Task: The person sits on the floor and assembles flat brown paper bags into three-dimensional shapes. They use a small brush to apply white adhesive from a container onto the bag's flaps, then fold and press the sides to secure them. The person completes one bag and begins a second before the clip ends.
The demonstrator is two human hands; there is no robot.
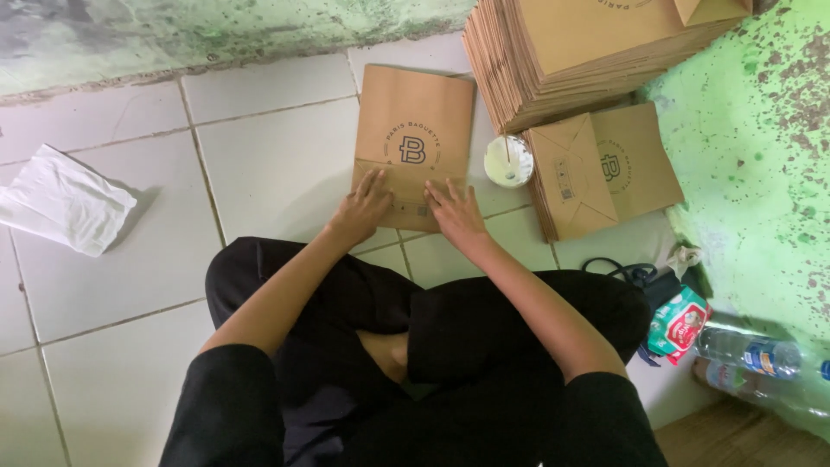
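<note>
Both bare forearms reaching forward, left hand (365, 206) and right hand (456, 210) side by side, palms down, fingers flat

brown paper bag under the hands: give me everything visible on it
The brown paper bag lies flat on the white tiled floor, in front of the seated person. It looks like kraft paper, with a dark round logo printed mid-panel. Its near end is folded over into a flap. The left hand and right hand both press flat on that fold, fingers spread. A small white cup sits beside its right edge.
</note>
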